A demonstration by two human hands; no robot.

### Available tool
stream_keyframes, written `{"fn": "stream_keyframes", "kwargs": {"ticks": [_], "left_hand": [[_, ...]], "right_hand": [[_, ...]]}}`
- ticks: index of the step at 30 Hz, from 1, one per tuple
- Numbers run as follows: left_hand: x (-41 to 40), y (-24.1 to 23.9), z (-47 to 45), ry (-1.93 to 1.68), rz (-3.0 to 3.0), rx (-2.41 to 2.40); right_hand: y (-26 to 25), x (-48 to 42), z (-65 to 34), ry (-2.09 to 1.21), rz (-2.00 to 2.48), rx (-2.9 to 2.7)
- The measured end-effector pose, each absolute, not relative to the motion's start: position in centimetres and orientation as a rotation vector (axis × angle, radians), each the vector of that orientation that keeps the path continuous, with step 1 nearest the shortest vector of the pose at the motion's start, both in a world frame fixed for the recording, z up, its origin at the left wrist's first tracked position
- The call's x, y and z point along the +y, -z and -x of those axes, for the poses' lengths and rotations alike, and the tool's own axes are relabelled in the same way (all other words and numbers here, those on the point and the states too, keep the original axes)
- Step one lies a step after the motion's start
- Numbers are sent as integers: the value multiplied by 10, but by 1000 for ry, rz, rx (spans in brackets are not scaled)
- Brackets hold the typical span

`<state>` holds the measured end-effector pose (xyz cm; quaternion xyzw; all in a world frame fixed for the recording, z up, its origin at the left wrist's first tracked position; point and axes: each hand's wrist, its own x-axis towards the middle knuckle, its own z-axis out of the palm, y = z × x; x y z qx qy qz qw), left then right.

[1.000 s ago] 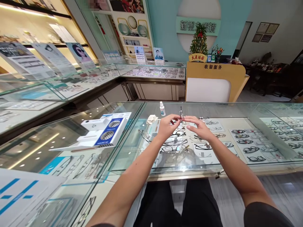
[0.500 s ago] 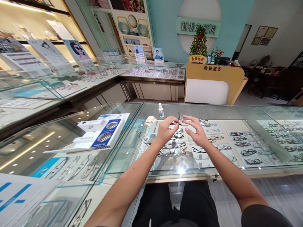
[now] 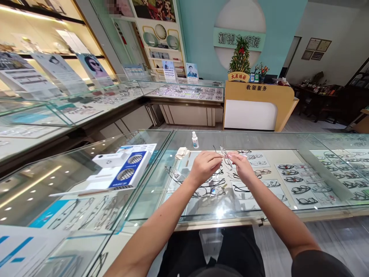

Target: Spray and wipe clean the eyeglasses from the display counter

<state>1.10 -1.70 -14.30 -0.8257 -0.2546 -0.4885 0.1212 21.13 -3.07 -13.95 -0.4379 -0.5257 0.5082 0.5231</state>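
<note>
A pair of eyeglasses [image 3: 226, 157] with a thin frame is held up above the glass counter, between my two hands. My left hand [image 3: 205, 165] is closed, its fingertips pinching the left side of the frame. The thumb and fingers of my right hand [image 3: 241, 163] grip the other side. Beyond my left hand a small white spray bottle [image 3: 195, 140] stands upright on the glass. A folded beige cloth [image 3: 181, 153] lies to the left of the bottle.
Rows of spectacles [image 3: 207, 191] lie inside the glass display counter [image 3: 198, 215] under my hands. To the left, a blue and white box [image 3: 131, 169] rests on the glass. Across the aisle stand more showcases [image 3: 184, 92] and a yellow cashier desk [image 3: 285, 104].
The eyeglasses have turned and tilted between my hands. My right hand's fingers, spread before, have closed on the frame. The view has shifted slightly.
</note>
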Motion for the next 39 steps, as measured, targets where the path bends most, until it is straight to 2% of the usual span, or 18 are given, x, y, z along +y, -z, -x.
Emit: {"fn": "stream_keyframes", "kwargs": {"ticks": [12, 18, 22, 28, 34, 39], "left_hand": [[-18, 139, -11, 1235, 2464, -867], [-19, 140, -9, 1377, 2554, -891], [-17, 138, -5, 1585, 2500, -1058], [-12, 118, 2, 1878, 2625, -1171], [-7, 95, 6, 1923, 2742, -1352], [5, 84, 12, 1845, 2688, -1250]], "right_hand": [[131, -16, -238, -1396, 872, -932], [122, -26, -231, -1358, 832, -912], [111, -33, -227, -1295, 837, -1004], [85, -39, -216, -1292, 833, -1430], [56, -36, -207, -1378, 757, -1700], [34, -25, -205, -1482, 707, -1740]]}}
